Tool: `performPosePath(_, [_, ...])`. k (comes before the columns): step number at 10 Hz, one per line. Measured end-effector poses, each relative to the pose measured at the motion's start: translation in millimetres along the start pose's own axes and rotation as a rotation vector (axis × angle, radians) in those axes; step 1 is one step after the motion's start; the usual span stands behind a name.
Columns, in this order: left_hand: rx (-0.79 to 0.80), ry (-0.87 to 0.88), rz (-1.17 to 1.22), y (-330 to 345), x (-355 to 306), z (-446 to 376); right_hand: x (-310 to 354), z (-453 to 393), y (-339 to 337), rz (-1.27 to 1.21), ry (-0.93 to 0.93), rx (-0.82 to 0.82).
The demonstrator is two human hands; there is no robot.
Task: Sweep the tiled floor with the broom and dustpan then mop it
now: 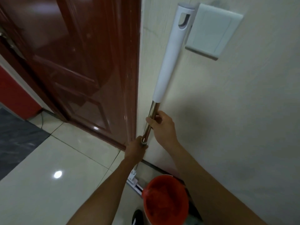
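Your two forearms reach forward from the bottom edge of the view, and beside them, low against the wall, sits an orange bucket (167, 202) on the tiled floor (48, 168).

Your right hand (162, 125) grips the mop pole (151, 117) on its bare metal stretch, fingers curled round it just below the white grip (172, 57). Your left hand (136, 149) holds the same pole lower down, wrapped round it where a grey collar shows at the top of your fist.

You hold the mop nearly upright, close beside the cream wall (235, 111). Its long axis runs from the mop head (134, 181), which is down at the floor's edge by the skirting and just beside the bucket, up and slightly to the right to the white grip's top end, where there is a hanging slot. That top end overlaps a white switch plate (214, 30) on the wall; you cannot tell whether it touches it.

Left of the pole stands a dark red door (84, 62), its frame meeting the wall's corner.
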State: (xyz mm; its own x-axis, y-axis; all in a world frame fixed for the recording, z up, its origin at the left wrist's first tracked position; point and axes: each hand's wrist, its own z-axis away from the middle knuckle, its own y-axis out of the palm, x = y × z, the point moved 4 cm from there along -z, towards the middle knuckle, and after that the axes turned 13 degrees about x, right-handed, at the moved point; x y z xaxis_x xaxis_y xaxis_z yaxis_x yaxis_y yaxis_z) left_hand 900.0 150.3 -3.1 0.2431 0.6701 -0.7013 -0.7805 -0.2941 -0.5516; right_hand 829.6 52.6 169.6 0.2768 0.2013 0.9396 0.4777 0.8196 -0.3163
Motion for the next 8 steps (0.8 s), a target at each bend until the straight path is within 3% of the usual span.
performPosePath(4, [-0.007, 0.038, -0.005, 7, -17, -29, -11, -22, -32, 0.073, 0.086, -0.002])
performPosePath(7, [0.022, 0.02, -0.106, -2, -31, 6, -22, -7, -54, 0.155, 0.076, 0.058])
performPosePath(8, [-0.006, -0.037, -0.097, 0, -32, 21, -31, 8, -67, 0.238, 0.168, 0.105])
